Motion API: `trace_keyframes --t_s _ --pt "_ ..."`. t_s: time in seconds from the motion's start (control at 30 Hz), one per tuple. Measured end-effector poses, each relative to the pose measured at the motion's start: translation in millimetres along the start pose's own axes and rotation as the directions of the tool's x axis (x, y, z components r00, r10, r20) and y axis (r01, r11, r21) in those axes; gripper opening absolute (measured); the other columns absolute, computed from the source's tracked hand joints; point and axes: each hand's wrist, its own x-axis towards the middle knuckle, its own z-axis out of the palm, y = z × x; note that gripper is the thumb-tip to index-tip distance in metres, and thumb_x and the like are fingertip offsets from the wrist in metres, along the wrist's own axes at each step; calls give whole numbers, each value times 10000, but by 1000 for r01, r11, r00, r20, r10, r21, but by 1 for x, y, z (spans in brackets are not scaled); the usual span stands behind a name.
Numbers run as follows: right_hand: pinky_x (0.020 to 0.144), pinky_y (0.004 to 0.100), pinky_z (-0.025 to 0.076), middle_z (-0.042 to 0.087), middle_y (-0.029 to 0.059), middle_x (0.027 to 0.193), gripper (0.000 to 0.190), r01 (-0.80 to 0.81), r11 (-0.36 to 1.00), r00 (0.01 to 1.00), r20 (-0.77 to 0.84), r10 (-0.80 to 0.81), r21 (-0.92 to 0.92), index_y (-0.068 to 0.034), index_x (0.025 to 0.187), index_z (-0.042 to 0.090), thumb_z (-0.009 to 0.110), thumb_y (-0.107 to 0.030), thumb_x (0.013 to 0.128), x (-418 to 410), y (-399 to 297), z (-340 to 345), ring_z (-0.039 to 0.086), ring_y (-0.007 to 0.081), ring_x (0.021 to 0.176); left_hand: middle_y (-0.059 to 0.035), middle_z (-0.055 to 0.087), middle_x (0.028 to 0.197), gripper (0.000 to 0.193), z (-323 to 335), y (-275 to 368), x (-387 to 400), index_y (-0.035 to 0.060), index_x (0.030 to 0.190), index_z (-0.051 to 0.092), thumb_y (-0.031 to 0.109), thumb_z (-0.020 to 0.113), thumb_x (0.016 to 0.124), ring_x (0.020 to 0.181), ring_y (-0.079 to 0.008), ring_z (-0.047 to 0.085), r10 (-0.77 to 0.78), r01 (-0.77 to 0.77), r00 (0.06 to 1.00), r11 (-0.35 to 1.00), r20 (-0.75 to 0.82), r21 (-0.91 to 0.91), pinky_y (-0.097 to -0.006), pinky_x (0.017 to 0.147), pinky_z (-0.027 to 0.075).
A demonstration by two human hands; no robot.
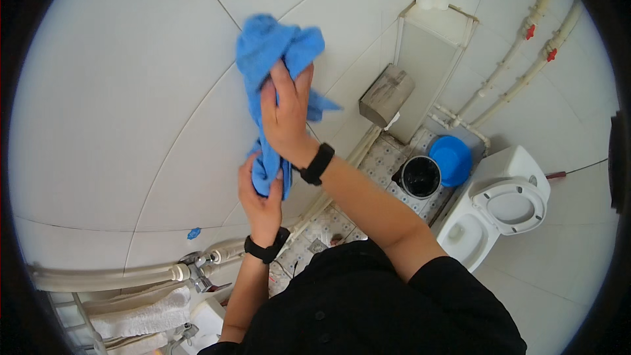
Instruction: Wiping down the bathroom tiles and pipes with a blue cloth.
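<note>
A bunched blue cloth (pixel 254 59) lies up against the white tiled wall (pixel 123 108) in front of me. My right hand (pixel 288 118) presses on the cloth's middle, fingers reaching up into its folds. Lower down, my left hand (pixel 261 207) grips the trailing end of the same cloth between thumb and fingers. One pointed corner of the cloth sticks out to the right of my right hand. Both wrists wear black bands. The fingertips of my right hand are partly hidden in the fabric.
A paper dispenser (pixel 387 94) juts from the wall. Beyond stand a black-lined bin (pixel 420 177), a blue basin (pixel 451 160) and a toilet (pixel 468 231) with its lid raised. Pipes (pixel 512 49) with red valves run at right. A mixer tap (pixel 199 273) and towels (pixel 140 313) are lower left.
</note>
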Motion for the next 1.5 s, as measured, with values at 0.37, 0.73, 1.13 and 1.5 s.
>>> trace_keyframes --t_s 0.37,0.73,1.13,1.5 --pt "1093 498 214 324 307 1377 499 -442 879 893 -174 415 -175 50 1326 403 420 -27 833 -11 140 -21 283 482 1278 -113 514 926 418 72 23 62 76 1208 589 11 637 798 860 -242 510 94 -122 977 982 190 144 -312 806 418" --pt "1093 450 245 382 337 1353 518 -952 274 281 -35 959 -133 73 1358 349 406 -85 868 -152 221 -74 332 471 1265 -158 538 947 329 143 -34 35 52 1132 617 52 656 805 866 -302 548 -75 -7 911 980 406 197 -361 754 453" --pt "1057 501 257 396 313 1321 442 -588 783 809 -131 573 -205 17 1314 417 443 -181 920 33 200 -63 339 515 1202 -97 488 899 300 167 42 96 54 1127 595 46 627 829 859 -224 494 109 -121 982 990 156 69 -302 813 395" --pt "1060 469 281 400 350 1317 516 -950 302 304 -9 953 -76 66 1337 336 422 -235 926 -134 258 -81 367 510 1212 -116 530 910 281 179 -4 55 62 1107 617 60 641 826 848 -265 532 -43 -14 932 988 359 155 -338 772 434"
